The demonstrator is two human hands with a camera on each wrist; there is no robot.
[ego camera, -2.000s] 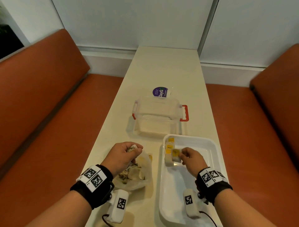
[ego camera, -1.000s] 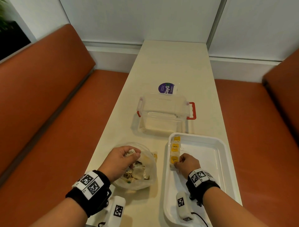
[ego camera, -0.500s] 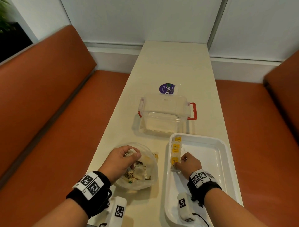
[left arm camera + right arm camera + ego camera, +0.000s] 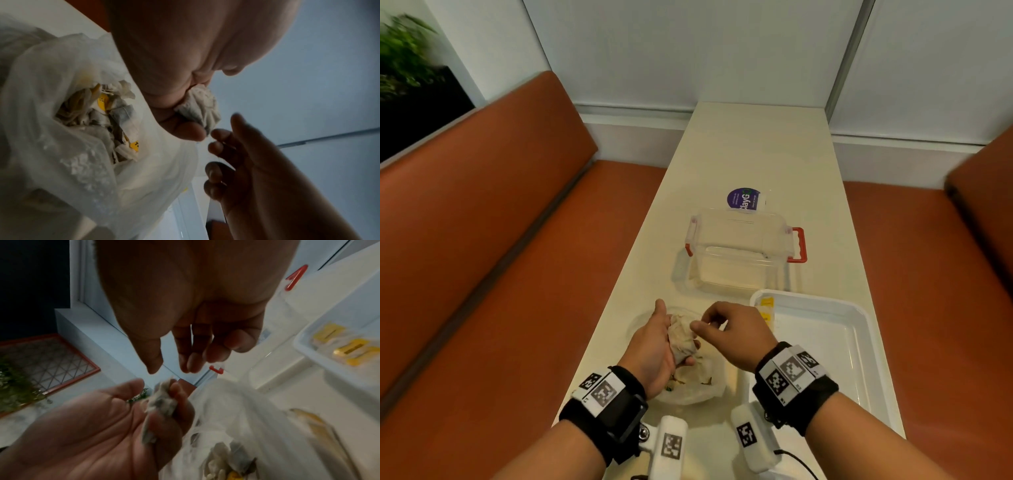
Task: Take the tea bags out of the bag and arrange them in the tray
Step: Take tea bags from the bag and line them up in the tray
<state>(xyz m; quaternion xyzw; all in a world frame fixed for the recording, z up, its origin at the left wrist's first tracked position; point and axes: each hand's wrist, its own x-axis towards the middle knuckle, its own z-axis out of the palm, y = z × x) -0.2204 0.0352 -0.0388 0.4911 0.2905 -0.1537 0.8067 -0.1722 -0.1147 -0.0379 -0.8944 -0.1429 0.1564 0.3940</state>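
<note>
Two hands meet above the thin translucent plastic bag (image 4: 690, 383) at the near left of the long cream table (image 4: 756, 154). In the head view both hands cover most of the bag; only its crumpled lower edge shows. The left hand (image 4: 654, 346) curls its fingers round a small bunch of pale, crumpled paper tea bags (image 4: 681, 337); how many are in the bunch cannot be told. The right hand (image 4: 729, 330) hovers just right of that bunch with bent fingers, thumb and forefinger close together at its edge. A thin thread seems to run between them in the left wrist view, but whether the fingertips (image 4: 219, 132) actually pinch anything cannot be told.

Inside the bag, the left wrist view shows a jumble of more tea bags with yellow tags (image 4: 115, 116), too tangled to count.

One white rectangular plastic tray (image 4: 859, 318) lies just right of the bag; its near end is cut off by the right arm. Along its far left wall lies a row of tea bags with yellow tags (image 4: 766, 310); two tags show in the head view, and the right hand hides the rest.

One clear plastic box with red latch handles (image 4: 743, 253) stands beyond the tray, and one round purple label (image 4: 743, 200) lies behind it, partly hidden by the box. Orange-brown benches (image 4: 482, 240) flank the table.
</note>
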